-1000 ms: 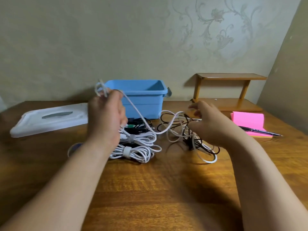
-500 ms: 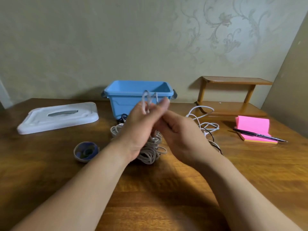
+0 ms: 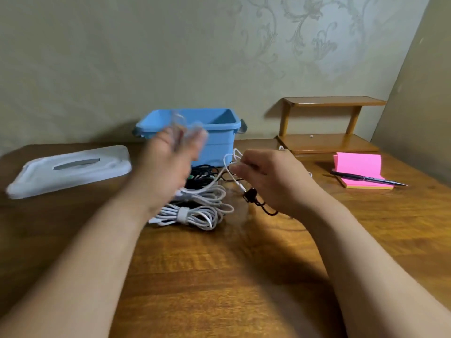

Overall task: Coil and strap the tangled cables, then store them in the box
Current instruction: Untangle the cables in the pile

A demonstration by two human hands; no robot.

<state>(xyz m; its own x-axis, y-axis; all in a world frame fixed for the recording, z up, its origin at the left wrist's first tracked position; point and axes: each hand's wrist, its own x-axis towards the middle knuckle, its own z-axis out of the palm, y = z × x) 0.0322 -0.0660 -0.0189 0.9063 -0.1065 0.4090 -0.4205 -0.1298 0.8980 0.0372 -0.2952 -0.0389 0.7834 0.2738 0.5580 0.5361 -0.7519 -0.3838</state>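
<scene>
One cable (image 3: 236,182) (white) in right grip (image 3: 271,176)

Strapped white cables (image 3: 192,213) lie before the open blue box (image 3: 219,140).

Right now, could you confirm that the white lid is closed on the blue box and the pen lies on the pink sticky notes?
Not quite: the white lid lies on the table, left of the open blue box, as the head view shows. The pen does lie on the pink sticky notes.
</scene>
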